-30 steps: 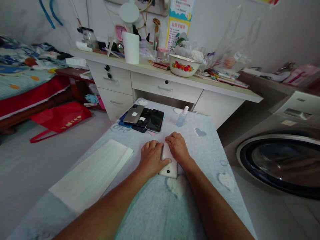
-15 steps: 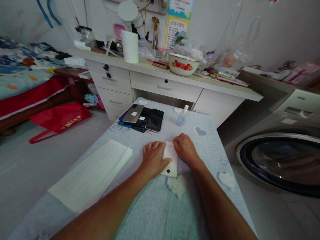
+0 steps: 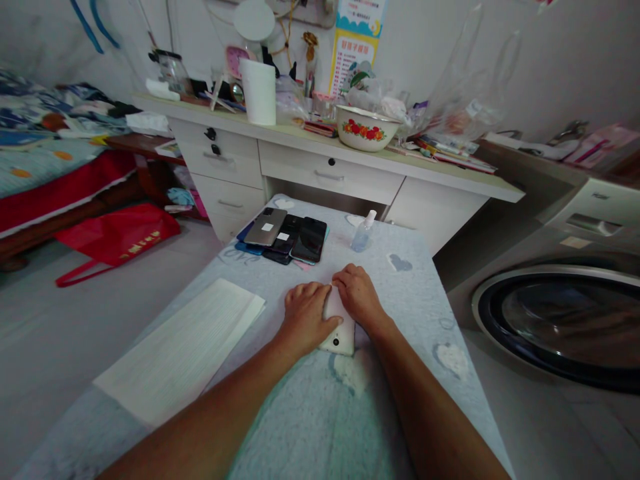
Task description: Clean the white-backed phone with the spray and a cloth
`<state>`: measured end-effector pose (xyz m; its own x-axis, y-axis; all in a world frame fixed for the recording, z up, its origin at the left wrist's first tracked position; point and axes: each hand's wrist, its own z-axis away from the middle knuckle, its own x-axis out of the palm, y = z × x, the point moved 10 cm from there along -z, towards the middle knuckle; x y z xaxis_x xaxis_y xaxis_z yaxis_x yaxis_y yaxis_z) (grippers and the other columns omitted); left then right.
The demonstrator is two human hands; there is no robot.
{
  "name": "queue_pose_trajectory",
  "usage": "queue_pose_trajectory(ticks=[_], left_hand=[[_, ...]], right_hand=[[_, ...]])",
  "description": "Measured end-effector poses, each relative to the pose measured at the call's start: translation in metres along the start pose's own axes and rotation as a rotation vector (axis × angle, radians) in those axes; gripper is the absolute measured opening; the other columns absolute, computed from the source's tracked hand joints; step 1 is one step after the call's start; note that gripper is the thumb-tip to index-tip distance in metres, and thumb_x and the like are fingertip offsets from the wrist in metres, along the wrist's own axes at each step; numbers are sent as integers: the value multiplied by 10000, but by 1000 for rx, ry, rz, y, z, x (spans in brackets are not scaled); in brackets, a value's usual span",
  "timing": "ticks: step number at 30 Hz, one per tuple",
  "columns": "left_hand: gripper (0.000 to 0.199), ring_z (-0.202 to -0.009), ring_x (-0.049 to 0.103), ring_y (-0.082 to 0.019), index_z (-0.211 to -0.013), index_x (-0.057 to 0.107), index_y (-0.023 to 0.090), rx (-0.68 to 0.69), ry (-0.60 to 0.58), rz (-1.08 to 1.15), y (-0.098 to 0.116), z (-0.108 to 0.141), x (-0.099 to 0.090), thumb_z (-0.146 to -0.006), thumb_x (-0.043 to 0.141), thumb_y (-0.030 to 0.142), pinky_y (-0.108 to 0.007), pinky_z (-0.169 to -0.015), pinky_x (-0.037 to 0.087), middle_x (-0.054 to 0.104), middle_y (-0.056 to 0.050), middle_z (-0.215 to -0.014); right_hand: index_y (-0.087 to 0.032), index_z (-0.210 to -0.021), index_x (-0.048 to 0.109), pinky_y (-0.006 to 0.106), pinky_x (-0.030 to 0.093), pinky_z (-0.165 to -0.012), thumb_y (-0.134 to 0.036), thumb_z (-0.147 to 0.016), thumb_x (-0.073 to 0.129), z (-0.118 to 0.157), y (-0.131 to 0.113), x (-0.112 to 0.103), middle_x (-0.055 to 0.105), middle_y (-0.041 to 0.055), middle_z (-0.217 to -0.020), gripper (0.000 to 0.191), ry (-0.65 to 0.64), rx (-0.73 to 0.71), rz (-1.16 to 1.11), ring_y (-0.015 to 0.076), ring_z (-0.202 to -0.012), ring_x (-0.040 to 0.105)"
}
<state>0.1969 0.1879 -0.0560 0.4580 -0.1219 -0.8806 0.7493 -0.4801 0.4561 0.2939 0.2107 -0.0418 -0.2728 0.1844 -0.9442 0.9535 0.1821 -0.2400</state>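
A white smartphone (image 3: 342,331) lies on the cloth-covered table, its camera end toward me and its back facing up. My left hand (image 3: 306,315) grips its left side, thumb across the back and fingers along the edge. Over the far end of the phone is my right hand (image 3: 357,293), its fingers curled together at the far edge. Whatever those fingertips may pinch is hidden. Beyond my hands sit several phones in a pile, among them a grey phone (image 3: 267,227) with a white sticker and a black phone (image 3: 309,240).
Folded white paper sheets (image 3: 180,353) lie left of my arms. A clear spray bottle (image 3: 362,235) stands near the table's far edge. Behind it is a white desk (image 3: 330,175) bearing a flowered bowl (image 3: 367,128). At the right stands a washing machine (image 3: 565,267).
My right hand has shifted left along the phone's far end, now covering more of it. The left hand and the phone stay in place.
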Motion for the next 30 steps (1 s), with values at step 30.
queue_pose_trajectory(ticks=[30], left_hand=[[526,-1114,463,-273,-1198,499,247,26,10,4,3,1,-1,-736,669,432,-410,-950,319,542,-58,-1216]], right_hand=[[-160,-880,658,273,393,-801,-169,-877,539,63,17,-22,640,60,-874,119,-24,136,-121,175,-853,553]])
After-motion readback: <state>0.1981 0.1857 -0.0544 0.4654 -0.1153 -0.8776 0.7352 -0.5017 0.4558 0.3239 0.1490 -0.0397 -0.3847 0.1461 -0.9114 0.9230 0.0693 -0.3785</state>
